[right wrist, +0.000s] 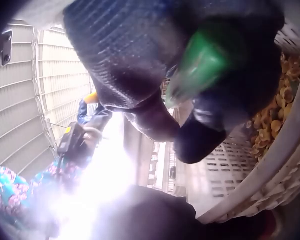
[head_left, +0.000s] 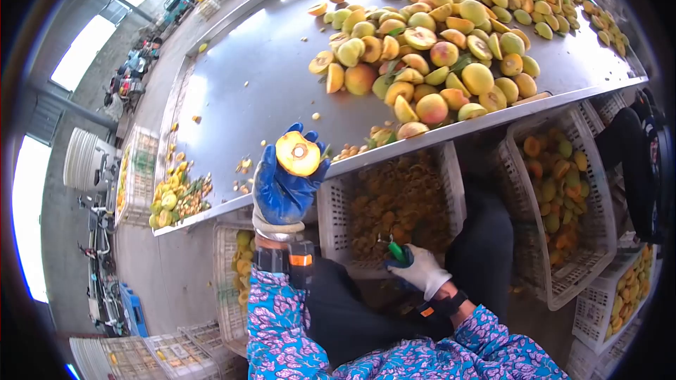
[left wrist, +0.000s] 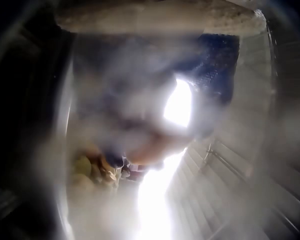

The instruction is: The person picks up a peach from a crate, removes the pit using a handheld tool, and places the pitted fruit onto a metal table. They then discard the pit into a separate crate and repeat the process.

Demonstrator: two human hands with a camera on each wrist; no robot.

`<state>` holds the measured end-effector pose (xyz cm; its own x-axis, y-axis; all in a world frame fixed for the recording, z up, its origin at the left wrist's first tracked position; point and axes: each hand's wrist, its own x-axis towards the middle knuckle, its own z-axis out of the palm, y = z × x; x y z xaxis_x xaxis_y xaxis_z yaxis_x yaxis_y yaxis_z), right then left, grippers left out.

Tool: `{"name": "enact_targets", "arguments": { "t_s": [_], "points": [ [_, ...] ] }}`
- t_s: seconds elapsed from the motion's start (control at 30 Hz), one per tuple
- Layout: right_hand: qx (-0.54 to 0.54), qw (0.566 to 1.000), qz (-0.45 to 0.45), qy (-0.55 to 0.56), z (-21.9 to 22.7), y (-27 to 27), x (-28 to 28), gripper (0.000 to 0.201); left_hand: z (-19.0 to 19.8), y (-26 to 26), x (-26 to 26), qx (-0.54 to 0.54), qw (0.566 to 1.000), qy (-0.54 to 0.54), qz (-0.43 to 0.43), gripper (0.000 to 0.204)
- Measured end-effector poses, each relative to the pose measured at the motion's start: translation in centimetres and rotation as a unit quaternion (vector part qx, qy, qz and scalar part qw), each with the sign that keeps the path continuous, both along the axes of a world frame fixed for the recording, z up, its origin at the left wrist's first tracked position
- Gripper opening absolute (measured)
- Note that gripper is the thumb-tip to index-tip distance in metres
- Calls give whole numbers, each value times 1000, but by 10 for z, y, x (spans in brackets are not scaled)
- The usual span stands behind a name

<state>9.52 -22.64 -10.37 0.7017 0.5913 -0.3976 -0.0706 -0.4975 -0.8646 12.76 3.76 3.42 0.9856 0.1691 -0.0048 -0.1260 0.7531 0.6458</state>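
Note:
Over the metal table's front edge, my left hand [head_left: 285, 186], in a blue-coated glove, holds a halved peach [head_left: 297, 154] between thumb and fingers. Its yellow cut face with the pit in the middle is turned toward the head camera. Lower and to the right, my right hand [head_left: 424, 271], also gloved, grips a small tool by its green handle [right wrist: 202, 60]. A thin metal end sticks out of that tool in the head view. This hand is just over the near rim of a crate [head_left: 336, 222] of brownish fruit pieces. The left wrist view is blurred, with the glove [left wrist: 155, 65] filling much of it.
A big heap of whole and halved peaches [head_left: 422, 49] lies on the metal table [head_left: 232, 112]. Smaller fruit and loose pits [head_left: 179, 193] gather at its left corner. Crates of peach halves stand at the right [head_left: 556, 267] and left [head_left: 137, 176].

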Motion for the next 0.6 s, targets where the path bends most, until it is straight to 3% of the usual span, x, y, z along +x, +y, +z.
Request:
{"name": "enact_targets", "arguments": {
  "t_s": [0.03, 0.1, 0.17, 0.23, 0.33, 0.43, 0.6],
  "points": [
    [-19, 997, 13, 69, 4, 3, 3, 30, 3, -5, -15, -69, 997, 15, 10, 57],
    [-36, 984, 2, 173, 10, 10, 2, 19, 3, -20, -39, -83, 988, 80, 101, 58],
    [58, 960, -54, 267, 33, 11, -2, 18, -12, -24, -59, -101, 985, 82, 113, 55],
    [121, 963, -77, 230, 66, 16, -4, 19, -24, -30, -74, -88, 985, 94, 118, 54],
    [103, 994, -26, -26, 112, 32, -11, 21, -38, -39, -88, -128, 982, 73, 115, 49],
    [55, 968, 29, -242, 113, 55, -27, 22, -45, -46, -95, -131, 983, 55, 114, 46],
    [-9, 962, 50, -270, 109, 69, -43, 27, -46, -58, -105, -85, 989, 12, 121, 42]
  ]
}}
